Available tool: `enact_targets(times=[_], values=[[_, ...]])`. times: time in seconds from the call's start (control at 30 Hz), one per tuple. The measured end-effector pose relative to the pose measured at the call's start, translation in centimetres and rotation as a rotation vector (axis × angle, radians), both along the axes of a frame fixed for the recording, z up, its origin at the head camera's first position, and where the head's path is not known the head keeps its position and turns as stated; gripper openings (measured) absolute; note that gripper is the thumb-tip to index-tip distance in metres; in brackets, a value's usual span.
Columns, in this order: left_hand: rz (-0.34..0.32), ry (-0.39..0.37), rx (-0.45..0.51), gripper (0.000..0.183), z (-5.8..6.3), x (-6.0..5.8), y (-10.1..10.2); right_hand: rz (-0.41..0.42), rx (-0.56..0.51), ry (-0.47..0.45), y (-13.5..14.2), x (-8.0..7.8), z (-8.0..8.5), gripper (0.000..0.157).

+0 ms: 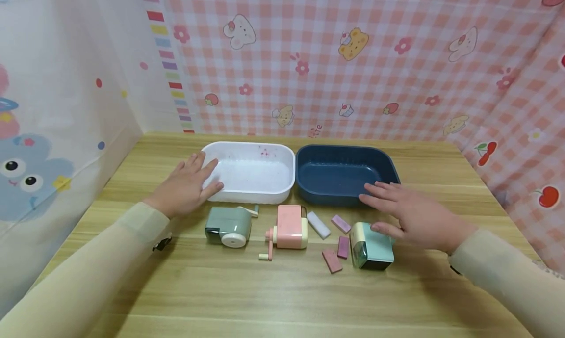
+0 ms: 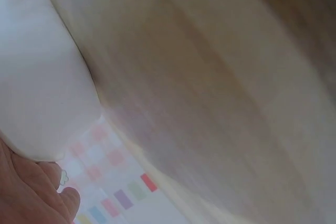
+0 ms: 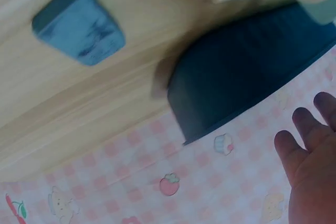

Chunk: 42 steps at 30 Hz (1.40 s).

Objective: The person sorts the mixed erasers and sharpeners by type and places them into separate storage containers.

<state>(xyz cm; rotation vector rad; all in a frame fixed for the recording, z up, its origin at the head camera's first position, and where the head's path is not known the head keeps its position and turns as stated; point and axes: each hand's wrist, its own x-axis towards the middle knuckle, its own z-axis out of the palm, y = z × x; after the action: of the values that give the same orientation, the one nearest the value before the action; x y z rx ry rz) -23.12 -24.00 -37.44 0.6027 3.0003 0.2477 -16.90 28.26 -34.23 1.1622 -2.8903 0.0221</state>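
Observation:
My left hand [image 1: 187, 186], fingers spread, is at the left end of a white tray [image 1: 247, 197]; the left wrist view shows its fingertips by the tray wall [image 2: 47, 72]. Over the front right corner of a dark blue tray [image 1: 331, 198] reaches my right hand [image 1: 415, 218], fingers straight and holding nothing. Its thumb is near a mint crank pencil sharpener [image 1: 379, 245]. A grey-green sharpener [image 1: 229, 222] and a pink one [image 1: 291, 225] stand before the trays. Between the pink and mint sharpeners lie a white eraser [image 1: 319, 224] and several pink and purple ones, including a purple eraser [image 1: 343, 247].
In the right wrist view a blue block [image 3: 79, 24] lies on the wooden table [image 1: 273, 299]; my right hand or arm hides it from the head view. A pink checked cloth [image 1: 322, 78] hangs behind the trays, and a white patterned cloth [image 1: 57, 107] hangs at left.

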Motion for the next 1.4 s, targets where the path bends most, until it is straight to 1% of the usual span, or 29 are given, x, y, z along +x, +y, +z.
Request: enact_targets(times=[0.13, 0.27, 0.4, 0.47, 0.63, 0.8, 0.97, 1.4], values=[[0.002, 0.000, 0.003, 0.084, 0.0, 0.1, 0.1, 0.089, -0.027, 0.044, -0.2, 0.7, -0.5, 0.063], [0.002, 0.000, 0.006, 0.083, 0.0, 0.1, 0.1, 0.159, -0.051, 0.066, -0.1, 1.3, -0.9, 0.058], [-0.002, 0.006, 0.005, 0.083, 0.0, 0.1, 0.1, 0.196, -0.052, 0.075, 0.1, 2.0, -1.2, 0.055], [-0.003, 0.008, 0.001, 0.082, 0.0, 0.1, 0.1, 0.205, -0.051, 0.082, 0.3, 2.2, -1.4, 0.055], [-0.001, 0.012, -0.006, 0.082, 0.1, 0.1, 0.2, 0.208, -0.043, 0.089, 0.5, 2.7, -1.8, 0.061], [-0.001, 0.013, -0.004, 0.080, 0.0, 0.1, 0.2, 0.221, -0.043, 0.104, 0.5, 2.9, -2.2, 0.066], [-0.004, 0.007, -0.002, 0.081, -0.1, 0.1, 0.2, 0.224, -0.042, 0.084, 0.5, 3.0, -2.5, 0.070], [-0.006, -0.006, 0.020, 0.082, -0.1, 0.1, 0.2, 0.221, -0.036, 0.101, 0.5, 3.1, -2.9, 0.066]])
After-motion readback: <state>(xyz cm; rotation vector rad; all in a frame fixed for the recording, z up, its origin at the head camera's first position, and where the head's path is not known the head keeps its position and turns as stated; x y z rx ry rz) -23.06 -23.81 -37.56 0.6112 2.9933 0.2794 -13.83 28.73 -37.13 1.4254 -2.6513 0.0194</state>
